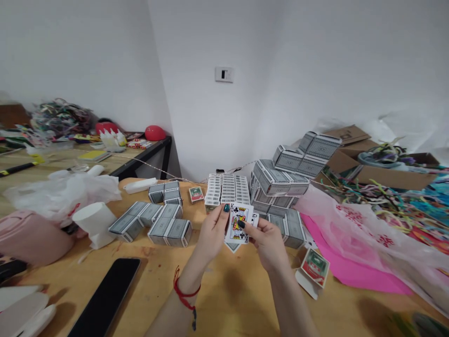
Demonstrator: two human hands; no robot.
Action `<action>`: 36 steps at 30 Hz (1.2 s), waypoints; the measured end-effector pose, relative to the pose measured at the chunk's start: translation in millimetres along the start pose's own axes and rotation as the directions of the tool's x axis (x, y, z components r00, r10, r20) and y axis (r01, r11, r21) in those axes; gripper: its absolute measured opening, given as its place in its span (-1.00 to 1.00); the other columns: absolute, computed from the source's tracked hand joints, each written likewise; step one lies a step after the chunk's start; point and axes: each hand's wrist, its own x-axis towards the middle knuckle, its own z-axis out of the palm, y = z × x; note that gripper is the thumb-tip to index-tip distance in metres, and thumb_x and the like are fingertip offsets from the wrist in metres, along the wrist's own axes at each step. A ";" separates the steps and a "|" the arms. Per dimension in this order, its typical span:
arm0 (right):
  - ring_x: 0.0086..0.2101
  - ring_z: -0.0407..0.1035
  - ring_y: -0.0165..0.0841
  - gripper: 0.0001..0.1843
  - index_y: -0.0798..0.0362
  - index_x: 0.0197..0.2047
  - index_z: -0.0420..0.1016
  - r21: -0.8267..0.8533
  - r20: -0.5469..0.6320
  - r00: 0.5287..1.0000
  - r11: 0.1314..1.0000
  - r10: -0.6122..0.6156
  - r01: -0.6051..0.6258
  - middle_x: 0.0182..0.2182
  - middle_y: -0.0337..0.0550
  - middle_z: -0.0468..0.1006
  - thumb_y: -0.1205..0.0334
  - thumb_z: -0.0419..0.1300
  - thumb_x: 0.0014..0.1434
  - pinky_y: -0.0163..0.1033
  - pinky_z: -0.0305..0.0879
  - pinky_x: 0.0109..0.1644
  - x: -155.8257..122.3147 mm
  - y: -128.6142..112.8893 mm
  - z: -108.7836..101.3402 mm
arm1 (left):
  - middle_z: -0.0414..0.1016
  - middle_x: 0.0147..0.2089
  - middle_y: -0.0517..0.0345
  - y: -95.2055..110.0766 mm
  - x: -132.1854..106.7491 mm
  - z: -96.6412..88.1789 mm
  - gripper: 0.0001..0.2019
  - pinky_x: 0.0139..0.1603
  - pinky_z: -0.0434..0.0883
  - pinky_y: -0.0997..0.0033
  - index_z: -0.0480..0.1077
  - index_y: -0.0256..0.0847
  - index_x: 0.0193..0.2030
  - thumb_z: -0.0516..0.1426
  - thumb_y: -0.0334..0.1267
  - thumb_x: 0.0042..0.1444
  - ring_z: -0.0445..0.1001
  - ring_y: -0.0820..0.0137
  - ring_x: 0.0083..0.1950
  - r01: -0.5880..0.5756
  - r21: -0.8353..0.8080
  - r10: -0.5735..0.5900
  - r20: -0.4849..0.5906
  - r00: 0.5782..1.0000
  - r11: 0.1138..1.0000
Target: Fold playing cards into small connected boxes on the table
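Note:
Both my hands hold a small stack of playing cards [237,224] above the wooden table [224,299]; the top card is a king of clubs, face up. My left hand [212,234] grips the cards' left edge with its thumb on top. My right hand [266,241] pinches the right side, thumb on the card face. A red string bracelet circles my left wrist. Just right of my right forearm lies an open card box [314,269] with a red and green face.
Grey patterned card boxes [157,222] lie at the left and stack high [291,175] behind my hands. A black phone [107,295] rests at the near left, beside a white cup [94,220] and plastic bags. A pink bag [351,234] and colourful strips fill the right.

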 end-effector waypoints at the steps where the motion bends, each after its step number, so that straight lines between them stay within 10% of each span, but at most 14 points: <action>1: -0.48 0.43 -0.32 -0.74 0.09 -0.40 0.58 -0.004 0.000 1.000 1.000 -0.002 0.002 -0.47 -0.14 0.61 0.16 0.38 -0.23 -0.20 0.37 -0.34 -0.2 0.3 0.2 | 0.38 -0.37 0.18 -0.6 0.4 0.5 -0.75 -0.36 0.30 0.52 0.28 -0.23 -0.30 -0.08 -0.10 0.17 0.31 0.45 -0.36 0.004 -0.004 -0.004 0.003 1.000 1.000; 12: -0.49 0.42 -0.33 -0.75 0.09 -0.45 0.56 -0.079 -0.018 1.000 0.997 -0.026 0.024 -0.48 -0.16 0.60 0.17 0.38 -0.27 -0.25 0.33 -0.37 0.5 3.4 4.6 | 0.13 -0.57 0.29 4.7 -2.2 2.2 -0.74 -0.47 0.07 0.49 0.01 -0.19 -0.57 -0.06 -0.29 0.12 0.14 0.49 -0.50 -0.146 0.569 0.240 -0.093 0.966 0.809; 21: -0.47 0.43 -0.31 -0.72 0.08 -0.38 0.59 -0.089 -0.009 0.999 0.995 -0.035 0.034 -0.49 -0.18 0.60 0.16 0.37 -0.24 -0.23 0.34 -0.34 1.8 4.1 2.4 | 0.07 -0.62 0.30 1.2 0.9 0.4 -0.68 -0.49 0.02 0.46 -0.05 -0.19 -0.62 -0.09 -0.25 0.14 0.10 0.49 -0.53 -0.142 0.580 0.230 -0.080 0.970 0.802; 28: -0.48 0.41 -0.32 -0.74 0.08 -0.40 0.58 -0.084 -0.154 0.983 0.992 -0.102 0.090 -0.47 -0.16 0.60 0.15 0.36 -0.21 -0.22 0.32 -0.36 5.5 4.8 -6.7 | 0.19 -0.54 0.28 11.0 -2.2 -5.7 -0.81 -0.46 0.10 0.49 0.16 -0.20 -0.50 -0.07 -0.26 0.11 0.16 0.47 -0.49 -0.081 0.434 0.024 0.135 0.991 0.898; 36: -0.45 0.41 -0.31 -0.75 0.08 -0.38 0.58 -0.055 -0.180 0.978 0.994 -0.102 0.094 -0.48 -0.18 0.59 0.17 0.36 -0.21 -0.24 0.31 -0.37 3.5 5.3 -4.4 | 0.14 -0.58 0.30 7.2 -2.4 3.1 -0.75 -0.49 0.05 0.49 0.11 -0.20 -0.56 -0.07 -0.18 0.10 0.11 0.48 -0.51 -0.055 0.461 0.044 0.034 0.998 0.886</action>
